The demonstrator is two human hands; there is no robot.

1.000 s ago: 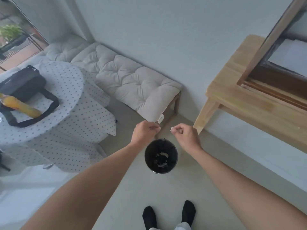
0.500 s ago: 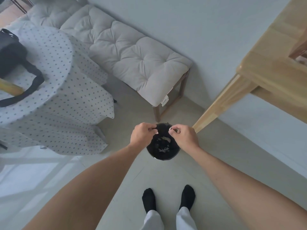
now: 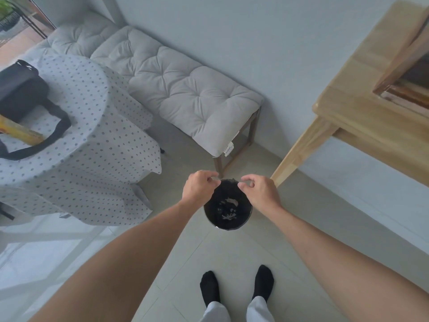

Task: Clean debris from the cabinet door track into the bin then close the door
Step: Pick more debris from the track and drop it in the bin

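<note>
A black round bin [image 3: 210, 214] stands on the pale tiled floor just ahead of my feet, with pale scraps of debris [image 3: 230, 201] lying in its bottom. Both hands hover over its far rim. My left hand [image 3: 199, 187] has its fingertips pinched together above the left side; I see nothing between them. My right hand [image 3: 260, 191] is above the right side, its thumb and fingers loosely curled with a small gap and nothing visible in them. The wooden cabinet [image 3: 362, 105] is at the upper right, with part of its door frame [image 3: 399, 63] showing.
A grey cushioned bench [image 3: 185, 94] runs along the wall beyond the bin. At the left, a round table with a dotted cloth [image 3: 88, 126] carries a black bag [image 3: 21, 94]. A slanted cabinet leg [image 3: 299, 149] comes down right of the bin. My feet in black socks [image 3: 235, 287] are below.
My hands came down over the bin's rim. The small white bit pinched in my right hand is no longer seen, and those fingers have loosened. The view tilted back up toward the cabinet.
</note>
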